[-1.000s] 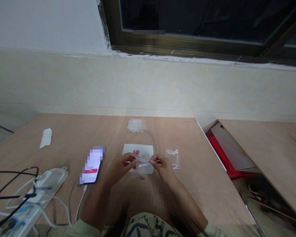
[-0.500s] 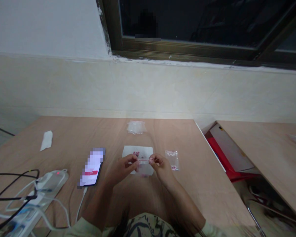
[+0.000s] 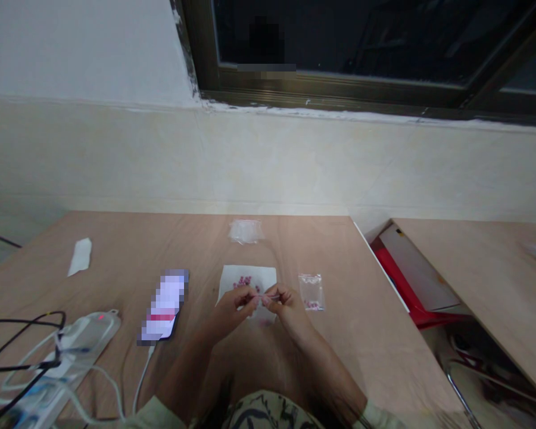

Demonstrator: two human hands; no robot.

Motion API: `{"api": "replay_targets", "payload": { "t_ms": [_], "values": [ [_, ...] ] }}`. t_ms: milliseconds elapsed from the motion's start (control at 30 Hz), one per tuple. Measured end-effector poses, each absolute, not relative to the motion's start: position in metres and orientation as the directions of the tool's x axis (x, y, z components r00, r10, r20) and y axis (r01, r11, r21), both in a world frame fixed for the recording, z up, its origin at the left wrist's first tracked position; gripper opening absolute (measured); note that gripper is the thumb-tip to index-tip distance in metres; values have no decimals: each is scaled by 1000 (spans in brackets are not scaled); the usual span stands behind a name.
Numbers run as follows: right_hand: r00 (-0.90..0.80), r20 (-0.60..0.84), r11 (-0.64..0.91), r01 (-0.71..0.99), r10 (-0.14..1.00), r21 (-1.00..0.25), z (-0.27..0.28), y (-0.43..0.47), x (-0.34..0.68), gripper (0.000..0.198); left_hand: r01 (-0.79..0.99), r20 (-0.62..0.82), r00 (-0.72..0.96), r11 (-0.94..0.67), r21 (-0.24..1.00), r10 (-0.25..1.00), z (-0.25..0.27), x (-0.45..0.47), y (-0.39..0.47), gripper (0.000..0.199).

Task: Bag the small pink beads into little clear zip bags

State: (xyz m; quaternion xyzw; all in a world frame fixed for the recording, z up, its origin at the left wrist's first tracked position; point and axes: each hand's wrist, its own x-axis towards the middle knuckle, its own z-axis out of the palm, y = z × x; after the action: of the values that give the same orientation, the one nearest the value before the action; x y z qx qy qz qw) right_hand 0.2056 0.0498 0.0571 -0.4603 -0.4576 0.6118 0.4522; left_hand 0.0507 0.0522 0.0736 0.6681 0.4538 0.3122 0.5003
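My left hand (image 3: 238, 305) and my right hand (image 3: 290, 310) meet over a sheet of white paper (image 3: 230, 275). Thumb and forefinger of each are closed in a pinch, the tips almost touching. Between them is a small clear zip bag (image 3: 261, 296), mostly hidden, with a pinkish line along its upper edge. Several small red beads or pieces (image 3: 242, 280) lie on the paper just beyond my left fingers. To the right of my right hand, a clear zip bag (image 3: 311, 291) lies flat with small red pieces near its bottom.
A stack of clear bags (image 3: 246, 231) lies at the back of the wooden table (image 3: 170, 238). On the left are a lit phone (image 3: 164, 305) with a white cable, a power strip (image 3: 78, 336) with tangled cords, and a scrap of white paper (image 3: 80, 257). A second table (image 3: 477, 262) stands right.
My hands have come closer together, fingertips meeting along the bag's edge that was stretched between them. More red pieces on the paper show now. The view has shifted slightly.
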Motion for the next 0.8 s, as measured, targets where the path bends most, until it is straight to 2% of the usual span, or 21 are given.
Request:
{"api": "replay_targets", "payload": {
  "t_ms": [200,267,367,400,467,533,600,733,800],
  "values": [
    [-258,-227,-285,-214,939,-934,46,35,211,26,274,-99,350,-1,962,932,65,49,52,22],
    [-176,-256,-291,-217,951,-932,35,31,222,28,282,-100,326,4,959,940,60,48,53,22],
    [116,-271,-250,-170,955,-953,18,35,248,31,304,-90,243,12,953,966,55,43,56,26],
    [217,-250,-230,-113,943,-967,14,39,258,30,324,-97,215,22,946,972,54,40,57,27],
    [388,-153,-212,114,909,-971,6,48,277,30,373,-119,184,43,927,976,52,34,58,27],
    [489,-47,-262,381,871,-886,1,56,289,28,408,-133,164,55,911,977,49,28,59,28],
    [539,48,-334,587,841,-737,-2,60,294,25,425,-139,148,64,903,979,44,23,60,28],
    [599,238,-466,768,764,-439,1,62,286,29,441,-137,96,81,894,986,35,13,62,27],
    [563,300,-437,808,770,-395,6,71,276,32,427,-148,56,110,897,987,31,8,66,27]
  ]
}}
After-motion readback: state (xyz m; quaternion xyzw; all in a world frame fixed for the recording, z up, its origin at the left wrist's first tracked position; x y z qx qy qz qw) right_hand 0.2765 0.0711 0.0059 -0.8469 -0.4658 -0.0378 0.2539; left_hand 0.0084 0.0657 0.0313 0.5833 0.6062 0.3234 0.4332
